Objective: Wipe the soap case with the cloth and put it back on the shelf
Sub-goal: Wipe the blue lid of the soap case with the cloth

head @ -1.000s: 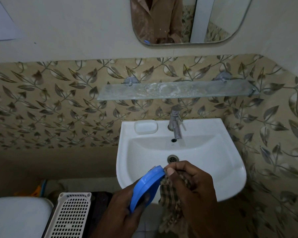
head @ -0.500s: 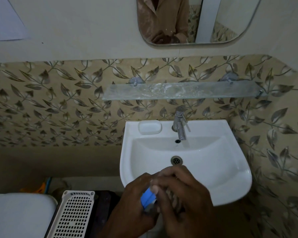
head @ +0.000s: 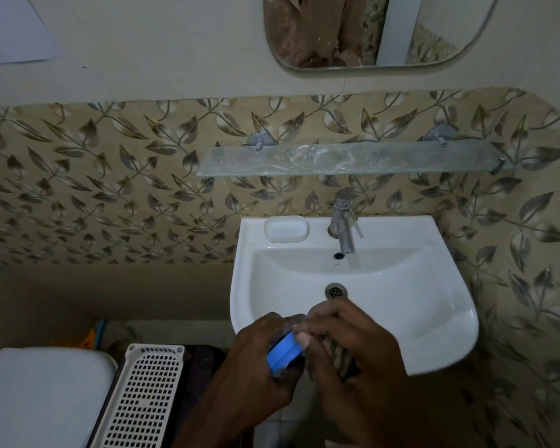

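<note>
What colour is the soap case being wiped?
Blue; the soap case shows in the head view, between both hands.

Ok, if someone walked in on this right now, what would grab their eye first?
Probably the bright blue soap case, gripped in the left hand at the front rim of the white sink, with the right hand pressing a checked cloth against it. After that, the bare glass shelf on the leaf-patterned wall above the tap.
</note>
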